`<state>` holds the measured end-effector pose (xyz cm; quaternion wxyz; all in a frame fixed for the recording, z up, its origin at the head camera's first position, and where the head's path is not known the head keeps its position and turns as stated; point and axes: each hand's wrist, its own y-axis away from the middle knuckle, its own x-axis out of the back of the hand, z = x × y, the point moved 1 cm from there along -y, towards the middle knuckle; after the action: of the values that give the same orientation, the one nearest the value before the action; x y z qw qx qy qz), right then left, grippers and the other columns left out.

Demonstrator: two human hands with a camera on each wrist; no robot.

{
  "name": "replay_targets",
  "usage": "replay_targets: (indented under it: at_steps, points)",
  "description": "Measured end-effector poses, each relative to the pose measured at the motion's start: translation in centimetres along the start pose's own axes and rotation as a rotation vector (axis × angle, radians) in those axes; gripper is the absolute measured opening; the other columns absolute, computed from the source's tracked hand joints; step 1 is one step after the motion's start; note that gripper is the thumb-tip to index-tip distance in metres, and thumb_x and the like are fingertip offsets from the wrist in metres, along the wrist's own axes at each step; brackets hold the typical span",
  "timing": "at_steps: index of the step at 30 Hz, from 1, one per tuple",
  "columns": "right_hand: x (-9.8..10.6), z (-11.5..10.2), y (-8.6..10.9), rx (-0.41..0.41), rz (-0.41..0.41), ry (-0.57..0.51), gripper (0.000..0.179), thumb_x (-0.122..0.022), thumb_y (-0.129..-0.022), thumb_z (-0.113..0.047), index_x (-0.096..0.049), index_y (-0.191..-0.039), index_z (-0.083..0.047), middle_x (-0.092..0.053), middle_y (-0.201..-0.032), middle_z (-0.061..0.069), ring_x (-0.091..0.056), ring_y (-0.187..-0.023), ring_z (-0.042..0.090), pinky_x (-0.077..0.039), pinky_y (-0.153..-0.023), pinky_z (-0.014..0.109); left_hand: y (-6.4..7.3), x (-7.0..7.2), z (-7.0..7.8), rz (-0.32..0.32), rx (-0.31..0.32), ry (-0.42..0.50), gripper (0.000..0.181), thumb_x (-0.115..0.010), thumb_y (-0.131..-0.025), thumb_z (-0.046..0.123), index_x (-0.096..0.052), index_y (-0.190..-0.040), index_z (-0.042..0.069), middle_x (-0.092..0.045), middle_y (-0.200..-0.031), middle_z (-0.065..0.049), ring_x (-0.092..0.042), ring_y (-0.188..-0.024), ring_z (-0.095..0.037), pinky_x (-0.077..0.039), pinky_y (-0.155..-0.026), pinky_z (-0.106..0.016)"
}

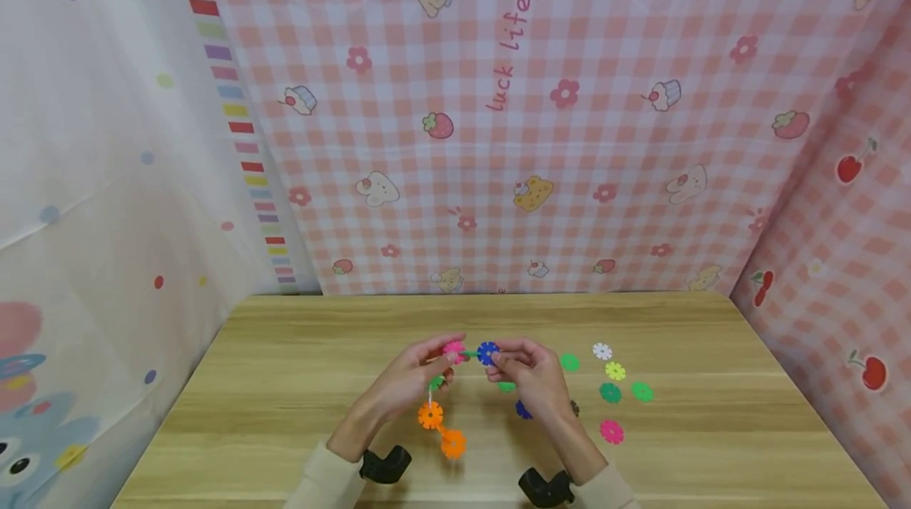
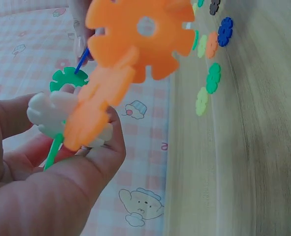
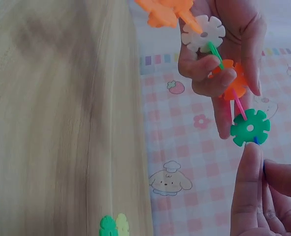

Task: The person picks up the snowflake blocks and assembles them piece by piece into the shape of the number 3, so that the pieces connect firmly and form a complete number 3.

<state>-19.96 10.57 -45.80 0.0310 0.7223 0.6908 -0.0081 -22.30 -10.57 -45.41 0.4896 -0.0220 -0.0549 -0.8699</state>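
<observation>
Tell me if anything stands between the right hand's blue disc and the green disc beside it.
Nothing visible: the blue disc, pinched by the right hand, directly meets the green disc. The left hand holds the chain on the green disc's other side.

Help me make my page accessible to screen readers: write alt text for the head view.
A left hand and right hand hold a chain of notched discs above a wooden table, at a pink disc and a blue disc respectively. Two orange discs trail toward the viewer; loose coloured discs lie at right.
</observation>
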Motion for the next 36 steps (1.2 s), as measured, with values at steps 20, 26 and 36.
replay_targets:
  at_steps: [20,26,36]
  points:
    - [-0.3,-0.3,0.7,0.082,0.045,-0.017,0.016,-0.063,-0.092,0.005,-0.064,-0.108,0.009,-0.072,-0.093,0.021,-0.071,-0.074,0.02,-0.061,-0.072,0.034,-0.1,-0.6,0.7,0.026,-0.027,-0.1,0.043,-0.052,-0.104,0.02,-0.049,-0.146,0.026,-0.062,-0.103,-0.008,-0.055,-0.087,-0.027,-0.043,-0.062,-0.021]
    - [0.0,0.0,0.5,0.083,0.041,-0.026,0.017,-0.062,-0.092,0.007,-0.064,-0.109,0.007,-0.071,-0.094,0.019,-0.071,-0.074,0.018,-0.061,-0.074,0.035,-0.3,-0.6,0.7,0.023,-0.024,-0.1,0.043,-0.053,-0.103,0.019,-0.049,-0.146,0.026,-0.063,-0.109,-0.007,-0.057,-0.087,-0.024,-0.043,-0.06,-0.02]
    - [0.3,0.5,0.0,0.071,0.02,-0.035,0.019,-0.06,-0.093,0.008,-0.064,-0.111,0.005,-0.072,-0.093,0.017,-0.072,-0.075,0.019,-0.061,-0.075,0.037,-0.6,-0.6,0.6,0.003,-0.048,-0.052,0.042,-0.05,-0.104,0.018,-0.048,-0.146,0.017,-0.062,-0.124,-0.006,-0.058,-0.094,-0.032,-0.053,-0.08,-0.036]
